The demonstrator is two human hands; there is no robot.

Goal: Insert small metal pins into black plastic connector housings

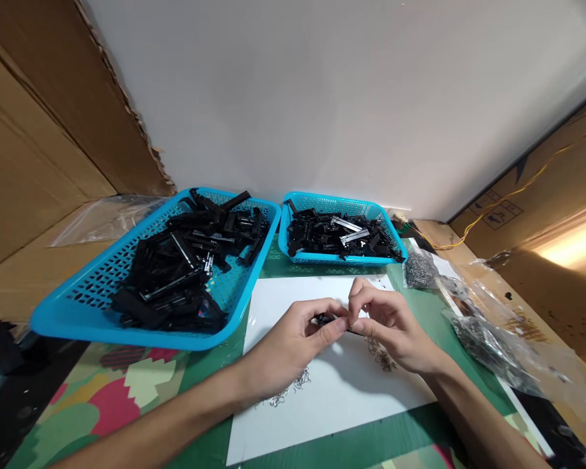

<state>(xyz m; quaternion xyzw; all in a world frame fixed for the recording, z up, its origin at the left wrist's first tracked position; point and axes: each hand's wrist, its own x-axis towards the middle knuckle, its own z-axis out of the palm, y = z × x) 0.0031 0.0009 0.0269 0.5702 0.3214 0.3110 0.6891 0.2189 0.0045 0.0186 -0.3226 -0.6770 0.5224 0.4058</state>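
Observation:
Over the white sheet (283, 430), my left hand (293, 339) pinches a small black part (323, 318) between thumb and fingers. Most of that part is hidden behind the fingers, so its exact kind does not show. My right hand (390, 319) meets the left at the part, its thumb and forefinger pressed together at the part's right end. Whether a tiny piece sits in that pinch is hidden. Beneath the hands lie two loose groups of tiny bent metal pieces: silvery ones (300, 380) by the left wrist and brownish ones (381, 357) by the right.
A large blue basket (53, 316) of black parts stands left; a smaller blue basket (342, 259) with similar parts stands behind the sheet. Plastic bags of small metal pieces (488, 345) lie at right. Cardboard (34, 117) and a pale wall (293, 98) enclose the table.

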